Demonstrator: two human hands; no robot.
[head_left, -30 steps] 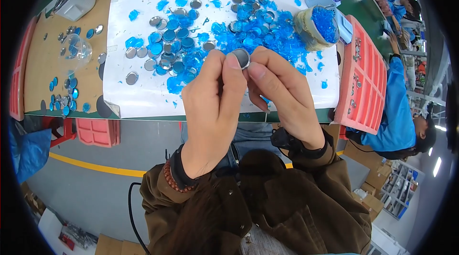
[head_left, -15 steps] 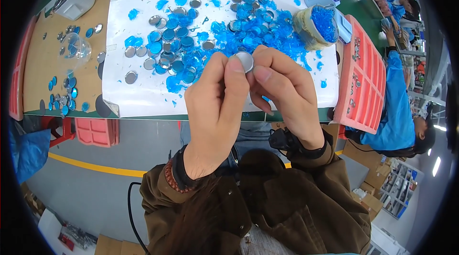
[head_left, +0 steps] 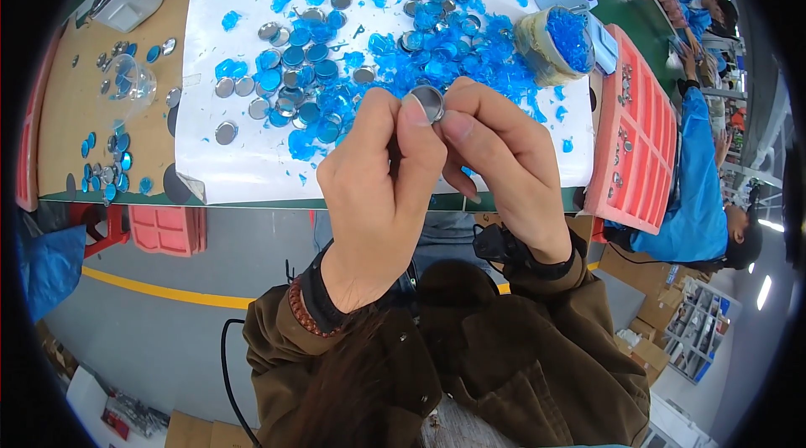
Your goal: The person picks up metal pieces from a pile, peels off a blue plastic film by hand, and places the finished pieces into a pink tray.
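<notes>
Since the earlier frames, both hands had stayed raised over the near edge of the counter (head_left: 126, 196), and the small round metal disc (head_left: 428, 101) had turned from edge-on to showing its grey face between the fingertips. That disc sat pinched above the white sheet (head_left: 252, 162), in mid-air, not touching the counter. Left hand (head_left: 378, 188) had thumb and forefinger pressed together on the disc's left rim; right hand (head_left: 504, 162) clamped its right rim with thumb and forefinger, the other fingers (head_left: 470, 188) curled beneath.

Behind the hands, a scatter of blue film scraps (head_left: 445, 62) and further metal discs (head_left: 294, 70) covered the sheet — mixed together, many overlapping. To the right stood a cup filled with blue scraps (head_left: 554, 45), just beside a pink tray (head_left: 634, 146). On the brown section at left lay a clear bowl (head_left: 130, 83) and loose discs. Another person in a blue top (head_left: 693, 188) sat at far right.
</notes>
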